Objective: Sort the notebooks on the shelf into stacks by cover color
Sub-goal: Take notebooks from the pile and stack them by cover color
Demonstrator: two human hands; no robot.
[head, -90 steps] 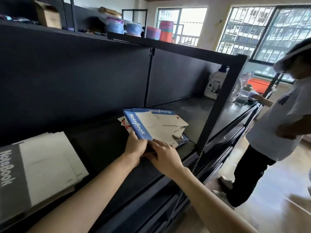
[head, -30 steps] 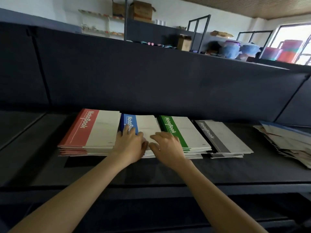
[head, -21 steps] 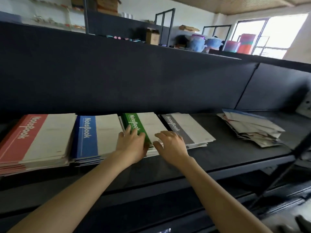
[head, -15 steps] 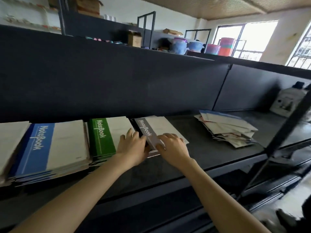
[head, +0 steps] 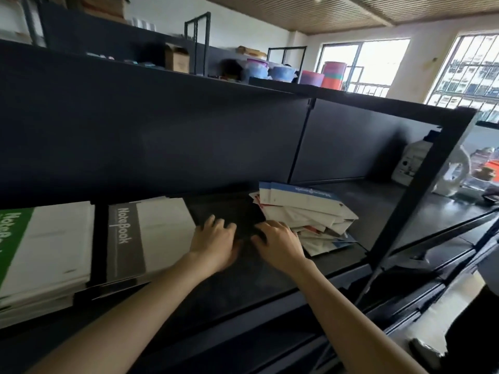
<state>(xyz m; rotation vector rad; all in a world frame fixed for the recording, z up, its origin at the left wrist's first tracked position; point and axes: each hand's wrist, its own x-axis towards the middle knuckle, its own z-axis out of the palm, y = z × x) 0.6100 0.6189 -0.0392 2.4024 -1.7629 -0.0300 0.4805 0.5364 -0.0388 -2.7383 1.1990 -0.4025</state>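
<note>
On the dark shelf [head: 243, 282] lies a grey-spined notebook stack [head: 145, 238], with a green-spined stack [head: 40, 249] to its left at the frame edge. A loose, unsorted pile of notebooks [head: 305, 211], a blue-edged one on top, sits to the right. My left hand [head: 213, 242] hovers over the bare shelf between the grey stack and the pile, fingers relaxed and holding nothing. My right hand [head: 278, 242] is just left of the pile's near corner, fingers loosely bent, empty.
A black upright post [head: 421, 193] stands right of the pile at the shelf's front edge. A white jug [head: 413, 160] stands behind it. Boxes and plastic tubs [head: 270, 71] sit on the upper shelf. Lower shelves run below.
Both hands have moved right along the shelf, from the grey stack to the gap beside the unsorted pile. The view has swung right; the red and blue stacks are out of frame.
</note>
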